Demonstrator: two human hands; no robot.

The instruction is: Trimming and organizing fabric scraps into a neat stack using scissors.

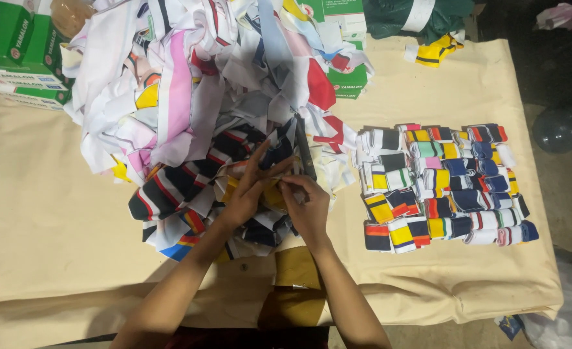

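Observation:
My left hand (247, 187) pinches a striped strip of fabric (274, 152) that leads up out of the pile. My right hand (306, 205) grips a pair of dark scissors (304, 154), blades pointing away from me, right beside that strip. Both hands meet at the near edge of a big heap of loose printed fabric pieces (189, 97) in white, pink, red, navy and yellow. To the right lie neat rows of folded striped fabric pieces (444, 187), laid flat on the cream cloth covering the table (53, 226).
Green and white cardboard boxes (14, 45) stand at the back left, and more such boxes (347, 81) sit behind the heap. A dark green cloth bundle (415, 16) and a yellow striped piece (436, 52) lie at the back right. A dark bottle (567, 126) sits beyond the table's right edge.

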